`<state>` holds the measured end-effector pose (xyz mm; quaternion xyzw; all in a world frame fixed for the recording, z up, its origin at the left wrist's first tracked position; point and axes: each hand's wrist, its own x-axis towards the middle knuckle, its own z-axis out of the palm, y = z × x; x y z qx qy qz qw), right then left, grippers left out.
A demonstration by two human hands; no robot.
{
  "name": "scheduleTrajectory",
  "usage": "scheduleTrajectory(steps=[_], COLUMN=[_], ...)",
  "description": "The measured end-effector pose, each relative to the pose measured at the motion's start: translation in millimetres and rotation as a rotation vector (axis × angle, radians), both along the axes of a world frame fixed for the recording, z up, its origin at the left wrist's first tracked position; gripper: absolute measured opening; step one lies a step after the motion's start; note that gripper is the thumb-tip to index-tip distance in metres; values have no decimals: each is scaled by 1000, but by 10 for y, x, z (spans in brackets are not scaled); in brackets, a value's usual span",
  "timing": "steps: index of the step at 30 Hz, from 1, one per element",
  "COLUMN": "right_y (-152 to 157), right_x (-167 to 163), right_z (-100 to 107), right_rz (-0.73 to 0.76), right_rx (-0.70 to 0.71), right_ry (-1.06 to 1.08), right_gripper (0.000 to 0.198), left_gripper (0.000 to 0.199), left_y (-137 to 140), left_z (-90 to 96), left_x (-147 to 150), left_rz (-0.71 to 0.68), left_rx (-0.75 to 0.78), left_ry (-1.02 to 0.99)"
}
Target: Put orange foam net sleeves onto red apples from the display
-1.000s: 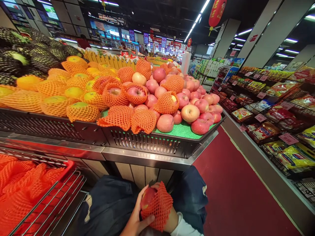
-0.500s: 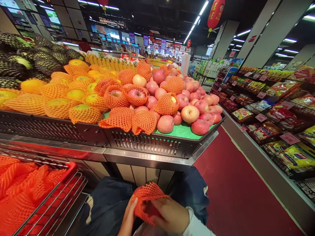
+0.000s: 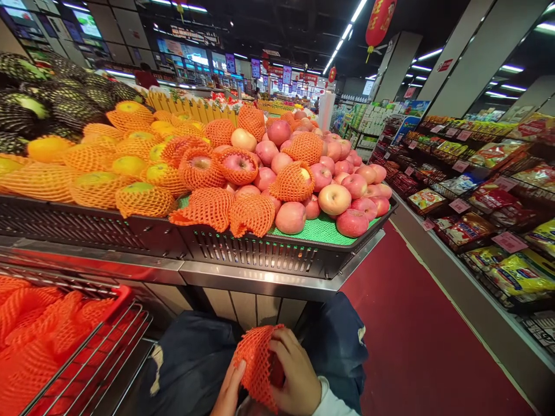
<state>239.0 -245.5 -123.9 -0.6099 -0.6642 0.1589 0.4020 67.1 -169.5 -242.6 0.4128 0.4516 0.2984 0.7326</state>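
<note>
Low in the head view, between my knees, I hold an orange foam fruit net with a red fruit inside, apparently an apple. My left hand grips it from the left, the thumb pressed on the mesh. On the other side my right hand has its fingers curled over the net's open edge, partly hiding the fruit. Ahead, bare apples and netted apples are heaped on a green mat in a black crate.
At the lower left stands a wire cart full of orange foam nets. Netted yellow fruit lies left of the apples, with dark netted melons beyond. Snack shelves line the right, past the red floor.
My right hand has shifted upward, its fingers now curled over the net's upper right edge. The net has turned more upright around the fruit; my left hand still holds it.
</note>
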Motion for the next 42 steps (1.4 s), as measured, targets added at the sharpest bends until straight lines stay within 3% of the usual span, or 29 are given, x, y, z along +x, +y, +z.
scheduleTrajectory(steps=[4, 13, 17, 21, 26, 31, 34, 36, 39, 42], right_y=[-12, 38, 80, 102, 81, -24, -75, -85, -73, -55], right_x=[-54, -47, -41, -3, 29, 24, 42, 69, 110, 115], right_z=[-119, -14, -47, -102, -83, -8, 22, 6, -89, -222], right_rz=[20, 58, 71, 126, 138, 117, 64, 45, 89, 154], right_rx=[-34, -149, -100, -41, 37, 143, 177, 165, 87, -8], right_ry=[3, -26, -17, -8, 42, 83, 90, 117, 157, 161], right_gripper=[68, 63, 61, 65, 70, 63, 59, 68, 105, 133], left_gripper=[54, 50, 56, 59, 51, 49, 49, 48, 45, 40], left_y=[3, -4, -26, -47, -39, -26, -19, -9, 5, 6], left_z=[59, -38, -58, 180, 445, 480, 526, 573, 619, 588], left_x=[-24, -170, -96, 107, 194, 167, 163, 162, 157, 138], left_rz=[-75, -257, -89, 113, 51, -24, 12, 91, 191, 147], left_rx=[1, 49, -19, -181, -300, -242, -260, -309, -375, -374], left_ry=[62, 44, 56, -51, -198, -241, -232, -208, -169, -208])
